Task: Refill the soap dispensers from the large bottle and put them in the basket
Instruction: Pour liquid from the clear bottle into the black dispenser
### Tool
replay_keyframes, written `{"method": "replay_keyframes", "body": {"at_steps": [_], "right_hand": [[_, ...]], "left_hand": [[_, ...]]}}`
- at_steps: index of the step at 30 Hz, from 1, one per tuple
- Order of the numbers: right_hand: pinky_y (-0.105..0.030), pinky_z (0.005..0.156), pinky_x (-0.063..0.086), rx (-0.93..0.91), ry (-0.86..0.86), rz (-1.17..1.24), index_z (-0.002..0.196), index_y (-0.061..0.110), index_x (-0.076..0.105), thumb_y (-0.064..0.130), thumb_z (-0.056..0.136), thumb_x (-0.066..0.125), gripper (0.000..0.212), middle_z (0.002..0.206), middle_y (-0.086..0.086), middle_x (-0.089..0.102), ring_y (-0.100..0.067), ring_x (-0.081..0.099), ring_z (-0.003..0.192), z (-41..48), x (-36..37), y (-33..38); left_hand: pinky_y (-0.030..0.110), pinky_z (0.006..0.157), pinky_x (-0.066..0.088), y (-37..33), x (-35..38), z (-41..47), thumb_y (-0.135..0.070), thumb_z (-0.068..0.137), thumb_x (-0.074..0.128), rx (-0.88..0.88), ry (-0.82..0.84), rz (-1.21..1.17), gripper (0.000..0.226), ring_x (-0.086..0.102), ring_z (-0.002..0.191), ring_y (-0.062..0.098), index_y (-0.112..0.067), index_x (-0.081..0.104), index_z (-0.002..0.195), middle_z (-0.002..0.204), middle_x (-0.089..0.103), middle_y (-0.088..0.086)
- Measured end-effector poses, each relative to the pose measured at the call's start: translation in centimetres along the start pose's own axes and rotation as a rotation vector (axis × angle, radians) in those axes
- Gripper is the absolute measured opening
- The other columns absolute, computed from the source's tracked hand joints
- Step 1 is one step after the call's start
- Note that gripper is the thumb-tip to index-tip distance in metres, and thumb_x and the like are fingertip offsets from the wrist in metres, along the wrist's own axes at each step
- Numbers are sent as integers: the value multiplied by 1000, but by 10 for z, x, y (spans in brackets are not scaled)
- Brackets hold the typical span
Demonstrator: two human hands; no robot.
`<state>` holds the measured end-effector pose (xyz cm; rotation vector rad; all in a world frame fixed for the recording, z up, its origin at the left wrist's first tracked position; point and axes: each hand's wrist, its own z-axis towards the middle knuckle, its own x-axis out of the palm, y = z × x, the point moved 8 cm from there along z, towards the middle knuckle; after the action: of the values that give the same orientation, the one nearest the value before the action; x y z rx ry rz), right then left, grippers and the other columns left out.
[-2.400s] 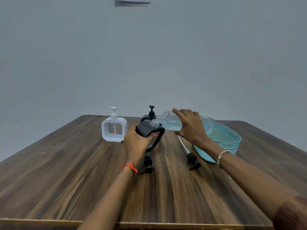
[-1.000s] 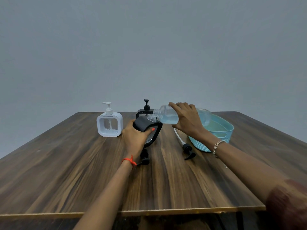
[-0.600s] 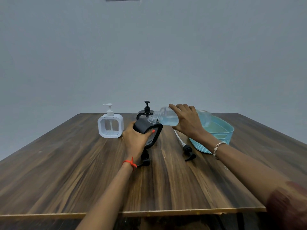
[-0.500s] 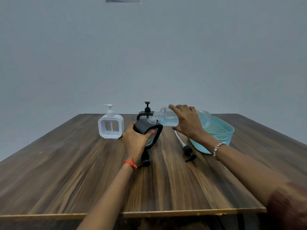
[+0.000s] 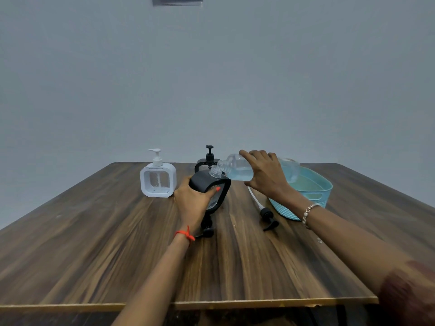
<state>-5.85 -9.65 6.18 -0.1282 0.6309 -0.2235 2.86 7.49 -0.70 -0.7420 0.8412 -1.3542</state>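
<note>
My left hand [image 5: 191, 201] grips a black square soap dispenser [image 5: 217, 185] with its pump off, tilted toward me at the table's middle. My right hand [image 5: 266, 176] holds the large clear bottle [image 5: 237, 169] almost on its side, its open neck at the dispenser's top opening. Pale blue liquid lies in the bottle. A white dispenser [image 5: 158, 178] with its pump on stands to the left. A second black dispenser [image 5: 207, 161] stands behind, mostly hidden. The teal basket [image 5: 313, 192] sits at the right, behind my right arm.
Two loose black pump heads lie on the wooden table [image 5: 94, 243]: one [image 5: 268, 216] with a white tube right of centre, one [image 5: 207, 228] partly hidden under my left wrist. The table's front edge runs near the bottom of the view.
Both hands keep the same hold on bottle and dispenser. The view has shifted slightly; nothing on the table has moved.
</note>
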Motion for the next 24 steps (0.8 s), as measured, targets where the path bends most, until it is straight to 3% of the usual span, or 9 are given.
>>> {"method": "replay_keyframes", "body": {"at_steps": [24], "right_hand": [[-45,69,48,-21,-16,-7,111,7,61,10,40,85,75,89,-17,67,-35,63,77,2,-1,5]], "left_hand": [[34,74,55,4,-2,2,-29,54,88,-5,-3,-11,53,64,85,21,-9,63,97,92,70,7]]}}
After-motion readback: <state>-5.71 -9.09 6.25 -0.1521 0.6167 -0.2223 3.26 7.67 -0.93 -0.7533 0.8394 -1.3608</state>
